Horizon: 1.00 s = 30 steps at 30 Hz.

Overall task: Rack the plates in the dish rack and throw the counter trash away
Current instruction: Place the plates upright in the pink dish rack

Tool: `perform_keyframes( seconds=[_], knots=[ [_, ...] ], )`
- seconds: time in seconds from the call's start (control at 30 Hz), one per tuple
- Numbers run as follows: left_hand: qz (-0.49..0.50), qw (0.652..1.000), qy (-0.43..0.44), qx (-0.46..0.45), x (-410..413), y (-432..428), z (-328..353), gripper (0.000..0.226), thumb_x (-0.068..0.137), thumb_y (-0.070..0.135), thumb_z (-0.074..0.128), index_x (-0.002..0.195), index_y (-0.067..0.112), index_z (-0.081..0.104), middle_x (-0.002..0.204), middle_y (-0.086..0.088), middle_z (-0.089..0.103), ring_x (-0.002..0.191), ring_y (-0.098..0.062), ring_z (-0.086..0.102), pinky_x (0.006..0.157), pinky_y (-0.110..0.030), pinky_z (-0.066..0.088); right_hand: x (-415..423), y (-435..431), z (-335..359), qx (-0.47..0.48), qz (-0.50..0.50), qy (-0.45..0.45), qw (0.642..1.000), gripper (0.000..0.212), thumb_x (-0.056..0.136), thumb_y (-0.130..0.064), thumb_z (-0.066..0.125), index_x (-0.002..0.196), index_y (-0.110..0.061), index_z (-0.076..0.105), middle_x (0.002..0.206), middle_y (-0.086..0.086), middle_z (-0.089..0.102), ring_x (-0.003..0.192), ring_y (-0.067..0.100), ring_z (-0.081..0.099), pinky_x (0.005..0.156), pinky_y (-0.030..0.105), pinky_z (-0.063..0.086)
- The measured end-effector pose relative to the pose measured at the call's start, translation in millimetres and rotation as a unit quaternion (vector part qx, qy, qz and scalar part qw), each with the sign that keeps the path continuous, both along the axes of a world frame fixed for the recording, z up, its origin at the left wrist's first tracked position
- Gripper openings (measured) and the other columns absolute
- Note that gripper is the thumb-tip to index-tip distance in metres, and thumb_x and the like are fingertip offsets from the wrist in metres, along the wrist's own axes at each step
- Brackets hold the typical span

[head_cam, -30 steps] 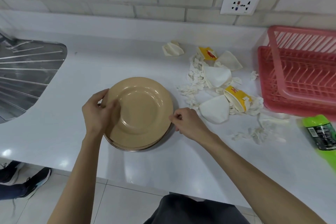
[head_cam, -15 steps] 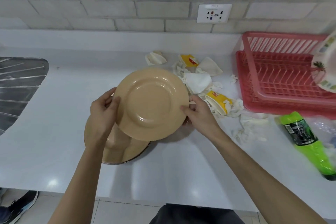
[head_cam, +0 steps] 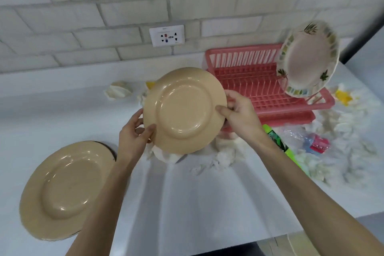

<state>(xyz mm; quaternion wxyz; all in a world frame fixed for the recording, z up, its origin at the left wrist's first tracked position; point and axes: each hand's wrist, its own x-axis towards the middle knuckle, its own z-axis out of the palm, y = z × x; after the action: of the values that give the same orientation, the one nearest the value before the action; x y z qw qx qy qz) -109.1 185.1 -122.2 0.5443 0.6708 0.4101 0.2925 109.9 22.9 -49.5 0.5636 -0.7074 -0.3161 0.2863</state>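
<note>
Here, tan plate [head_cam: 185,110] between left hand [head_cam: 133,135], right hand [head_cam: 241,114]

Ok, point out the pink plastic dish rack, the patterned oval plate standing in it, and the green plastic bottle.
pink plastic dish rack [head_cam: 245,56], head view, back rail
patterned oval plate [head_cam: 307,58], head view, centre
green plastic bottle [head_cam: 291,151], head view, side
</note>
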Motion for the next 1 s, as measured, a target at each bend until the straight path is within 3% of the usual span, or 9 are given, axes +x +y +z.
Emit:
perform_keyframes(
  seconds=[0.1, 0.3, 0.4, 0.5, 0.63, 0.77, 0.87, 0.93, 1.0],
  knots=[
    [-0.009, 1.0, 0.008, 0.014, 36.7, -11.3, 5.3, 0.057, 0.09, 0.015, 0.07, 0.144, 0.022, 0.05, 0.116, -0.004, 0.07, 0.083, -0.02, 0.071, 0.064, -0.027, 0.057, 30.8, -18.2, 11.8, 0.014, -0.016, -0.021, 1.0, 0.03, 0.093, -0.001, 0.057, 0.118, -0.017, 0.062, 0.086, 0.006, 0.074, 0.072, 0.021, 0.072, 0.057, 0.036, 0.057],
    [-0.061, 0.997, -0.001, 0.05, 106.8, -38.4, 24.5, 0.05, 0.094, 0.013, 0.066, 0.14, 0.028, 0.053, 0.107, 0.005, 0.073, 0.079, -0.008, 0.071, 0.072, -0.026, 0.056, 97.4, -52.4, 45.9, 0.031, -0.07, -0.115, 0.99, 0.035, 0.083, -0.003, 0.06, 0.097, -0.034, 0.067, 0.077, 0.0, 0.074, 0.07, 0.021, 0.07, 0.065, 0.044, 0.057],
    [-0.1, 0.992, -0.015, 0.072, 147.5, -56.3, 35.7, 0.048, 0.094, 0.011, 0.064, 0.136, 0.034, 0.053, 0.104, 0.01, 0.073, 0.082, -0.001, 0.069, 0.078, -0.016, 0.052, 130.9, -69.9, 66.1, 0.034, -0.096, -0.151, 0.983, 0.036, 0.08, -0.003, 0.059, 0.095, -0.034, 0.069, 0.082, 0.0, 0.075, 0.076, 0.024, 0.071, 0.068, 0.044, 0.058],
    [-0.125, 0.987, -0.033, 0.091, 191.8, -72.5, 42.2, 0.049, 0.091, 0.017, 0.064, 0.138, 0.027, 0.053, 0.096, 0.015, 0.071, 0.081, 0.006, 0.066, 0.075, -0.009, 0.048, 159.1, -86.1, 84.1, 0.031, -0.108, -0.181, 0.977, 0.036, 0.082, 0.003, 0.057, 0.102, -0.024, 0.07, 0.084, -0.003, 0.074, 0.077, 0.017, 0.071, 0.067, 0.039, 0.058],
    [-0.153, 0.984, -0.006, 0.087, 244.9, -88.8, 36.6, 0.054, 0.086, 0.028, 0.064, 0.139, 0.024, 0.053, 0.092, 0.013, 0.073, 0.085, -0.002, 0.07, 0.087, -0.03, 0.056, 191.3, -103.2, 97.4, -0.006, -0.136, -0.265, 0.954, 0.029, 0.077, -0.005, 0.056, 0.099, -0.015, 0.07, 0.077, 0.005, 0.073, 0.07, 0.031, 0.068, 0.065, 0.045, 0.057],
    [-0.216, 0.966, 0.08, 0.119, 279.2, -110.5, 27.4, 0.049, 0.093, 0.031, 0.066, 0.139, 0.019, 0.055, 0.111, 0.005, 0.073, 0.096, -0.008, 0.07, 0.092, -0.03, 0.055, 223.3, -113.2, 103.1, -0.037, -0.153, -0.316, 0.935, 0.027, 0.072, -0.012, 0.052, 0.095, -0.011, 0.066, 0.07, 0.015, 0.069, 0.064, 0.041, 0.062, 0.059, 0.052, 0.054],
    [-0.315, 0.913, 0.189, 0.179, 292.6, -126.8, 15.7, 0.052, 0.091, 0.053, 0.062, 0.134, 0.022, 0.062, 0.128, 0.006, 0.067, 0.11, -0.01, 0.066, 0.099, -0.031, 0.05, 240.7, -113.3, 111.0, -0.078, -0.16, -0.393, 0.902, 0.029, 0.072, -0.009, 0.052, 0.097, -0.006, 0.066, 0.069, 0.015, 0.067, 0.065, 0.035, 0.062, 0.063, 0.044, 0.054],
    [-0.328, 0.882, 0.246, 0.234, 297.6, -133.0, 9.8, 0.051, 0.087, 0.066, 0.057, 0.125, 0.034, 0.067, 0.122, 0.015, 0.069, 0.107, -0.009, 0.065, 0.096, -0.035, 0.052, 250.3, -110.3, 114.9, -0.106, -0.16, -0.428, 0.883, 0.026, 0.074, -0.007, 0.052, 0.096, -0.003, 0.065, 0.065, 0.008, 0.061, 0.067, 0.031, 0.058, 0.061, 0.037, 0.051],
    [-0.318, 0.872, 0.269, 0.259, 301.1, -135.2, 8.6, 0.04, 0.087, 0.065, 0.058, 0.118, 0.042, 0.069, 0.113, 0.021, 0.071, 0.102, -0.007, 0.066, 0.088, -0.03, 0.052, 261.3, -104.6, 114.8, -0.128, -0.156, -0.443, 0.873, 0.026, 0.074, -0.005, 0.049, 0.095, 0.0, 0.064, 0.061, 0.006, 0.055, 0.068, 0.032, 0.055, 0.058, 0.037, 0.049]
  ],
)
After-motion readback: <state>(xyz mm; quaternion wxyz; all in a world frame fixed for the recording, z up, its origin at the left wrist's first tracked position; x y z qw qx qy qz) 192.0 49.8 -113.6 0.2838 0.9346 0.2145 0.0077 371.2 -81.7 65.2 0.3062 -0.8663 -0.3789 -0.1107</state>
